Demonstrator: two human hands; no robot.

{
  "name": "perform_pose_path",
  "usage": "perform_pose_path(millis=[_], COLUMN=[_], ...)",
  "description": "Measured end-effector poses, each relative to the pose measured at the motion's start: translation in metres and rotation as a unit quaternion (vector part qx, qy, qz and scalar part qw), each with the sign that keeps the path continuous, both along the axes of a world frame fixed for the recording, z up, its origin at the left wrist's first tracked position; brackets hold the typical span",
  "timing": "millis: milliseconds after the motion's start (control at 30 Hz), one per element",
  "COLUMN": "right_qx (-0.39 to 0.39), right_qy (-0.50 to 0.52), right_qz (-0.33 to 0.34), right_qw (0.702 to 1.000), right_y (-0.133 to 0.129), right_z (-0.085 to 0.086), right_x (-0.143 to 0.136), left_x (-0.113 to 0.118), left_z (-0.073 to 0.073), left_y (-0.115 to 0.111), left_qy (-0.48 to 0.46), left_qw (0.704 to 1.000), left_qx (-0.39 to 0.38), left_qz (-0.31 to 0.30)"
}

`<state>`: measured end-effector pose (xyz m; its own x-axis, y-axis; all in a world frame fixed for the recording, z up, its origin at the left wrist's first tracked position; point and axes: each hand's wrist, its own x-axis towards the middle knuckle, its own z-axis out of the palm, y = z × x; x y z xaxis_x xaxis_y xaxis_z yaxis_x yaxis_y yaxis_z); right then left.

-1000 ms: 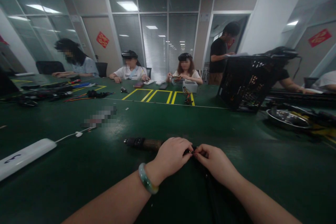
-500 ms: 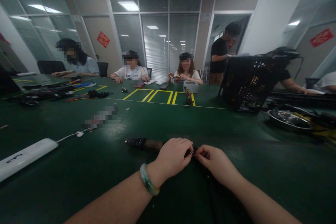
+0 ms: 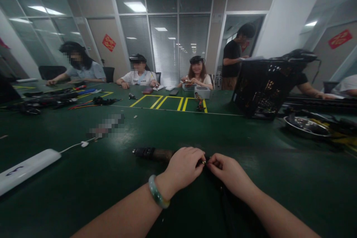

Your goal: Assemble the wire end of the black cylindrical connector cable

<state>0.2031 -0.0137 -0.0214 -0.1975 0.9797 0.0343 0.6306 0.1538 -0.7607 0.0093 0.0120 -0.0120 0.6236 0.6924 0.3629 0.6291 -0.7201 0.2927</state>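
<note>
My left hand (image 3: 185,163), with a green bangle (image 3: 157,192) at its wrist, is closed over the right end of a dark tool (image 3: 160,154) with a metal tip, lying on the green table (image 3: 111,178). A tiny brass-coloured piece (image 3: 204,162) shows at my left fingertips. Close beside it on the right, my right hand (image 3: 227,171) is pinched with thumb and forefinger together; what it grips is too small and dark to name. A dark cord or strap (image 3: 223,193) runs under my right hand towards the near edge.
A white power strip (image 3: 30,169) lies at the left. Dark cables (image 3: 44,100) are heaped behind it. At the right stand a black perforated case (image 3: 262,89) and a metal bowl (image 3: 306,126). Several people sit or stand beyond, near a grey box (image 3: 202,93).
My hands have hardly moved. At the far left, a seated person's arm has shifted to the left along the table.
</note>
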Motion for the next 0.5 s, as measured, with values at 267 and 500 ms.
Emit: perform_pose_path(millis=[267,500], right_qx=[0.000,0.001], right_qy=[0.010,0.005], right_qz=[0.003,0.002], right_qw=[1.000,1.000], right_y=[-0.0005,-0.0014], right_z=[-0.0017,-0.0007], right_x=[-0.0014,-0.0019], left_x=[0.0002,0.0002], left_z=[0.0003,0.0018], left_y=[-0.0003,-0.0011], left_qy=[0.000,0.006], left_qw=[1.000,1.000], left_qx=[0.004,0.006], left_qz=[0.000,0.001])
